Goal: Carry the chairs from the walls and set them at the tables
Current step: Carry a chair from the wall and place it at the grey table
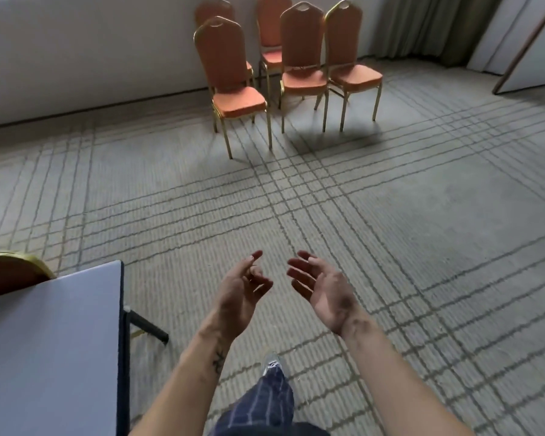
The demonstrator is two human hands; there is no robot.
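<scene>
Several orange upholstered chairs with gold metal frames stand grouped against the far white wall. The nearest chair (pixel 233 86) is front left, and two more chairs (pixel 302 67) (pixel 350 61) stand side by side to its right. My left hand (pixel 243 291) and my right hand (pixel 321 291) are raised in front of me over the carpet, palms facing each other, fingers spread, holding nothing. They are far short of the chairs. A grey-topped table (pixel 51 341) sits at the lower left, with the rounded back of another orange chair (pixel 10 272) showing behind it.
Grey carpet (pixel 390 231) with a grid of lines stretches between me and the chairs. A curtain (pixel 428 23) hangs at the back right beside a leaning white panel (pixel 529 42). The table's black leg (pixel 145 325) juts out near my path. My checked trouser leg and shoe (pixel 272 366) are below.
</scene>
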